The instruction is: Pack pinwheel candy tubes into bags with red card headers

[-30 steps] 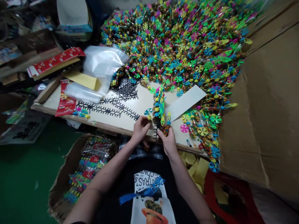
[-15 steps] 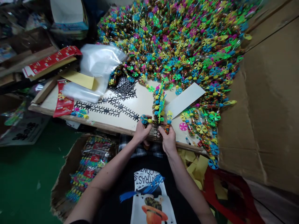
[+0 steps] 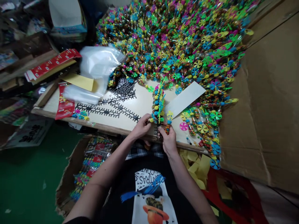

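Note:
A black toothed plastic strip stands near the table's front edge, its upper part lined with candy-filled fan toys in blue, yellow, green and pink. My left hand is closed at the strip's left side, fingers on a fan toy with a yellow cap; most of that toy is hidden. On the right, my right hand grips another candy-filled fan toy, its yellow fan pointing up. The thumb of this hand also touches the strip's lower part.
A large heap of fan toys covers the back of the table. More black strips, clear plastic bags and red cards lie left. A white card strip lies right, beside a tall cardboard box. An open carton stands below.
My left hand has brought its fan toy rightward against the strip, and its blue fan no longer shows beside the fingers. My right hand stays nearly in place with its toy.

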Tool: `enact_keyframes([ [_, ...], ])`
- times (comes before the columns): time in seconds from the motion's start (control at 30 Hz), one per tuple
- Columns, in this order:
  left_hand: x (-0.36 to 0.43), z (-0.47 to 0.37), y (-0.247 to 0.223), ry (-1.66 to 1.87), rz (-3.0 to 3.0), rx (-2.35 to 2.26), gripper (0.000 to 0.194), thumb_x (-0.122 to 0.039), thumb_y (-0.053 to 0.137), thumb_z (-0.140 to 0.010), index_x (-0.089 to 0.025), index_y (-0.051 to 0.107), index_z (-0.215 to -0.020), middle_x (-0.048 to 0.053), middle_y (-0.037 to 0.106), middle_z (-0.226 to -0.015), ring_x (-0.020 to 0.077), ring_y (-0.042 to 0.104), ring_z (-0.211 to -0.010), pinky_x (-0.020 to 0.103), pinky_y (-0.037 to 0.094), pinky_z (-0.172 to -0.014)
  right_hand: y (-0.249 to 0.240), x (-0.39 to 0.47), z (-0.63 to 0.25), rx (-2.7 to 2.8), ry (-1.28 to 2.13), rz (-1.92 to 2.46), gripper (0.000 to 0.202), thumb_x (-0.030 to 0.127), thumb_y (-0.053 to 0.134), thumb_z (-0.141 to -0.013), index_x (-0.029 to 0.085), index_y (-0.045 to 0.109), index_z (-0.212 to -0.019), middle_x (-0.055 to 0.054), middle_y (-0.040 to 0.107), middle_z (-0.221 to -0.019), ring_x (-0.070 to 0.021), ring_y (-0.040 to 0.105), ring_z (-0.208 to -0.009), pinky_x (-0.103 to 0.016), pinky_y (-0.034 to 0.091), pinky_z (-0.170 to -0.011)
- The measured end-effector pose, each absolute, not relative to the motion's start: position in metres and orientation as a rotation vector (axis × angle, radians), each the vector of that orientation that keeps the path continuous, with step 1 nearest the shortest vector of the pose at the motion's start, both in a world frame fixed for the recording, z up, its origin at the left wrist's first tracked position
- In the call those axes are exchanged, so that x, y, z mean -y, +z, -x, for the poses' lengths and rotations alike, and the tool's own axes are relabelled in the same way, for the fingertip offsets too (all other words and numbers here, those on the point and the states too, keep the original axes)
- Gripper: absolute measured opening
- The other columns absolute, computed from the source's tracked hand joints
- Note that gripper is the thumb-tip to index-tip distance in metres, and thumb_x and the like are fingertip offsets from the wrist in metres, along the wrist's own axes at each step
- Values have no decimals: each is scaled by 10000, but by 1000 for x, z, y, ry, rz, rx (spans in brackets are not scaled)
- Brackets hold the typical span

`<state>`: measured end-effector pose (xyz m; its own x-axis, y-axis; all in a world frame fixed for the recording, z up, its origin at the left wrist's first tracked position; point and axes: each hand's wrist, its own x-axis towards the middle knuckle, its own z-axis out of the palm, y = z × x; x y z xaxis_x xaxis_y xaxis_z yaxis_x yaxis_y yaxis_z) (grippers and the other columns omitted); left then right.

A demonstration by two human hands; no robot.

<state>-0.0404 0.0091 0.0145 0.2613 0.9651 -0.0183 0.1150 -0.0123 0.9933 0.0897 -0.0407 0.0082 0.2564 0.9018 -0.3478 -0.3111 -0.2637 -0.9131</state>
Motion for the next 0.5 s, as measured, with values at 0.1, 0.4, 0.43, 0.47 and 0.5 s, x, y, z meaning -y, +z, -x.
enact_keyframes([
  [0.1, -4, 28, 3, 1037, -1264, -1084, 205, -112, 531, -688, -190, 533, -878, -1, 608, -838, 132, 585, -803, 243, 455, -759, 10, 40, -90, 583, 1332, 1355, 341, 359, 689, -614, 204, 535, -875, 52, 573, -645, -85, 482, -509, -206, 419, -456],
  [0.4, 0, 18, -11, 1139, -1062, -1167, 155, -151, 657, -641, -174, 544, -746, -18, 634, -732, 119, 607, -738, 246, 473, -735, 14, 39, -93, 503, 1385, 1362, 378, 373, 718, -578, 196, 537, -859, 56, 571, -614, -66, 469, -464, -188, 389, -419],
  [0.43, 0, 17, -12, 1149, -1044, -1171, 151, -172, 675, -636, -169, 573, -747, -11, 649, -737, 124, 611, -735, 257, 480, -740, 15, 39, -93, 483, 1395, 1365, 383, 378, 722, -571, 195, 534, -849, 61, 563, -595, -62, 461, -446, -182, 372, -404],
  [0.47, 0, 17, -12, 1160, -1027, -1171, 157, -191, 691, -631, -165, 598, -754, -1, 664, -750, 130, 617, -741, 269, 488, -749, 15, 38, -94, 462, 1403, 1370, 386, 382, 727, -563, 195, 530, -838, 67, 552, -575, -58, 451, -427, -178, 355, -388],
  [0.5, 0, 16, -12, 1172, -1013, -1170, 165, -206, 703, -627, -162, 618, -761, 7, 676, -765, 137, 624, -750, 280, 494, -759, 16, 38, -94, 443, 1408, 1377, 388, 384, 731, -555, 196, 525, -825, 72, 542, -557, -56, 442, -412, -175, 340, -375],
])
